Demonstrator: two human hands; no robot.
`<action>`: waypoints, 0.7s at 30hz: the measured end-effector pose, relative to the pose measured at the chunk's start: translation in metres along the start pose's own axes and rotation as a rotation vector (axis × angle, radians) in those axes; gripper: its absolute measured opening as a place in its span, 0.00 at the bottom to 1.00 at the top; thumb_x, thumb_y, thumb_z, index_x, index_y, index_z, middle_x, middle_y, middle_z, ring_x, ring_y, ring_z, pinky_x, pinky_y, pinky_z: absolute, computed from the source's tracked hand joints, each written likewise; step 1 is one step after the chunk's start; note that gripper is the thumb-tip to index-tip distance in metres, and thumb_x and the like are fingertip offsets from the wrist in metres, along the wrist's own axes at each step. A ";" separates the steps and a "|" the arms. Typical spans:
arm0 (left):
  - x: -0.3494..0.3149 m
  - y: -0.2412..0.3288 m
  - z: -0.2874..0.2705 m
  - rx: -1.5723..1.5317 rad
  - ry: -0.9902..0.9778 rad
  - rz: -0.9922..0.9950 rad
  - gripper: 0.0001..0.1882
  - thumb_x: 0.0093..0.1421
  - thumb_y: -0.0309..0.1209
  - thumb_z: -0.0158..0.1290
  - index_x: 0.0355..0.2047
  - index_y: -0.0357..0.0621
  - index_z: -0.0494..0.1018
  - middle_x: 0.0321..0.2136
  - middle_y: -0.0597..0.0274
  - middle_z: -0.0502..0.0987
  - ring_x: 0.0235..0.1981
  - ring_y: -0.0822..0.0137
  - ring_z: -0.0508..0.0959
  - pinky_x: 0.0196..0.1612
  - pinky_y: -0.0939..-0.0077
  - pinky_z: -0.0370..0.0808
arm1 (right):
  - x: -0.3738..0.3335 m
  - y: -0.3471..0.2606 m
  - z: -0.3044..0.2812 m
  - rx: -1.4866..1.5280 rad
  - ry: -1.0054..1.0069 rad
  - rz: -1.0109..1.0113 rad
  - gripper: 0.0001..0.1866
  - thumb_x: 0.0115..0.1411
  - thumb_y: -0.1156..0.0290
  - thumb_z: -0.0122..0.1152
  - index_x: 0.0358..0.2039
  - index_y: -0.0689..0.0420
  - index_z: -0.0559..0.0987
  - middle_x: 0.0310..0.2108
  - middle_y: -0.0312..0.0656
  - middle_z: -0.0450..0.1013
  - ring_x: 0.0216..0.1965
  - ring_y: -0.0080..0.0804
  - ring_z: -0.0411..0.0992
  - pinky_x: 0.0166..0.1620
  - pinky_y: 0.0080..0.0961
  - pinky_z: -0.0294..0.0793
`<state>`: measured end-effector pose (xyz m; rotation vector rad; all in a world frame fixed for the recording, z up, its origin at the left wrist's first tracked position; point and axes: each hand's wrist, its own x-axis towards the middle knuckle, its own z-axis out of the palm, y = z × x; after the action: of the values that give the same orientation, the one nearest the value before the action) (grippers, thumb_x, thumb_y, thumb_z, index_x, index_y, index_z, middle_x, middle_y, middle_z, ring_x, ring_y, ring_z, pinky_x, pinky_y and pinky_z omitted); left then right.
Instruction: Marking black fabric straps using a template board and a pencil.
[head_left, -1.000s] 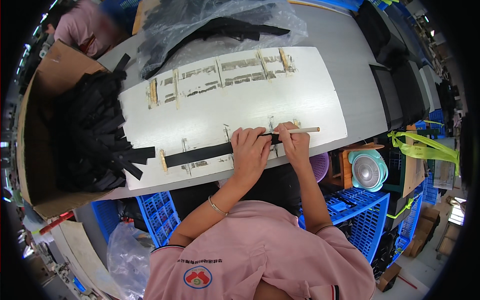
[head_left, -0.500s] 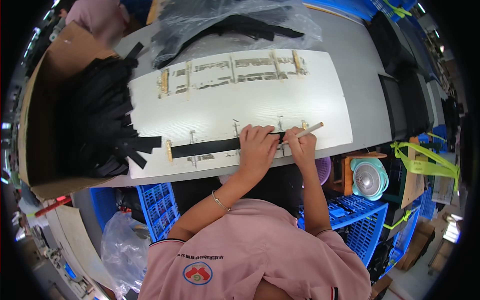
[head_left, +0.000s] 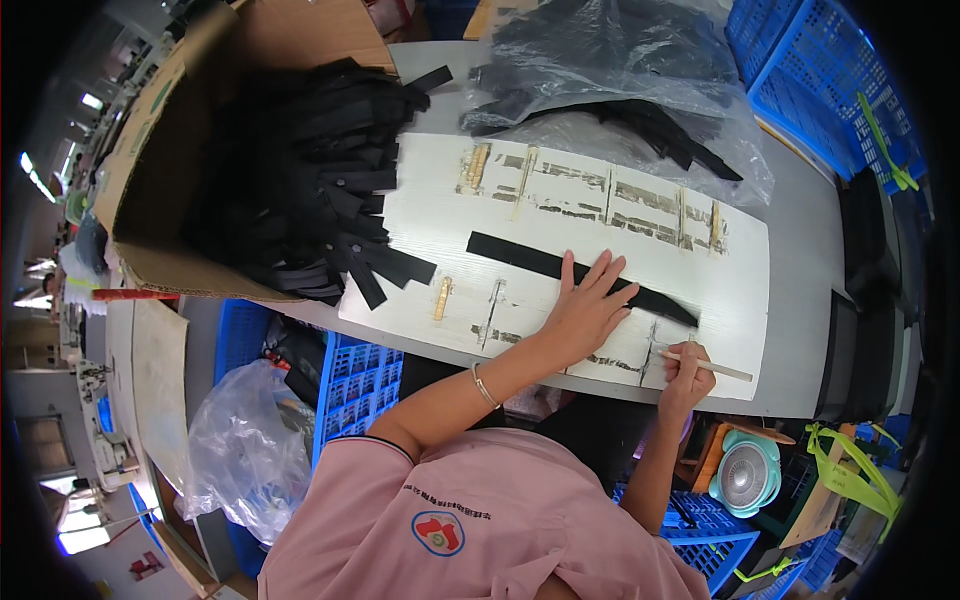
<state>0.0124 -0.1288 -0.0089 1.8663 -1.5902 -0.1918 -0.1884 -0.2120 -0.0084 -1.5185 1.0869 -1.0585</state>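
Observation:
My left hand (head_left: 592,308) lies with its fingers spread on a flat black fabric strip (head_left: 520,255), pressing it against a white board (head_left: 440,210). The strip slants across the board, and its right end tapers. To the right of that end, my right hand (head_left: 688,372) is closed around a slim pale pencil (head_left: 725,371), its tip low over the board near the front edge. Whether the tip touches the board I cannot tell. Yellowish raised guides (head_left: 443,298) and dark smudged marks show on the board in two rows.
At the left, an open cardboard box (head_left: 150,180) is heaped with black strips (head_left: 310,170), some spilling over the board's edge. Clear plastic bags (head_left: 600,70) with black pieces lie at the back. Blue crates (head_left: 830,90) and a small teal fan (head_left: 748,472) stand around the table.
The black strip has moved away from the front row of guides, toward the middle of the board. My left hand went with it, fingers now spread. My right hand with the pencil is apart from the strip.

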 end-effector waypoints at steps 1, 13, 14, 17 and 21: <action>0.003 -0.006 -0.002 -0.063 0.006 -0.021 0.20 0.69 0.35 0.53 0.60 0.46 0.74 0.68 0.48 0.63 0.73 0.46 0.56 0.71 0.29 0.41 | 0.001 0.001 0.000 -0.012 -0.003 0.005 0.18 0.71 0.66 0.53 0.27 0.63 0.81 0.18 0.33 0.71 0.18 0.13 0.62 0.22 0.14 0.56; -0.138 -0.117 -0.162 0.587 0.209 -0.389 0.33 0.57 0.11 0.44 0.63 0.43 0.71 0.67 0.49 0.65 0.73 0.46 0.57 0.74 0.44 0.46 | 0.003 -0.001 0.000 -0.008 -0.025 0.001 0.17 0.72 0.65 0.54 0.29 0.61 0.81 0.18 0.31 0.70 0.18 0.12 0.60 0.22 0.13 0.55; -0.145 -0.129 -0.170 0.587 0.207 -0.385 0.33 0.57 0.11 0.44 0.63 0.43 0.71 0.67 0.49 0.65 0.73 0.46 0.57 0.74 0.44 0.46 | 0.003 -0.002 0.001 -0.008 -0.021 0.002 0.17 0.72 0.65 0.54 0.29 0.61 0.81 0.18 0.31 0.70 0.18 0.12 0.60 0.22 0.13 0.55; -0.139 -0.156 -0.182 0.660 0.193 -0.338 0.24 0.61 0.18 0.52 0.57 0.43 0.76 0.62 0.54 0.73 0.68 0.51 0.66 0.70 0.56 0.62 | 0.003 -0.004 0.002 0.011 -0.032 0.004 0.17 0.72 0.66 0.55 0.29 0.63 0.82 0.19 0.33 0.70 0.19 0.13 0.60 0.23 0.14 0.55; -0.093 -0.162 -0.178 0.515 0.279 -0.410 0.16 0.58 0.23 0.59 0.48 0.45 0.83 0.55 0.59 0.79 0.57 0.54 0.74 0.62 0.62 0.69 | 0.002 -0.005 0.005 0.036 -0.030 0.016 0.16 0.72 0.67 0.55 0.30 0.63 0.82 0.20 0.32 0.70 0.19 0.12 0.59 0.23 0.14 0.55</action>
<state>0.2141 0.0312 0.0069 2.4760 -1.1177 0.3214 -0.1828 -0.2123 -0.0040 -1.4902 1.0527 -1.0358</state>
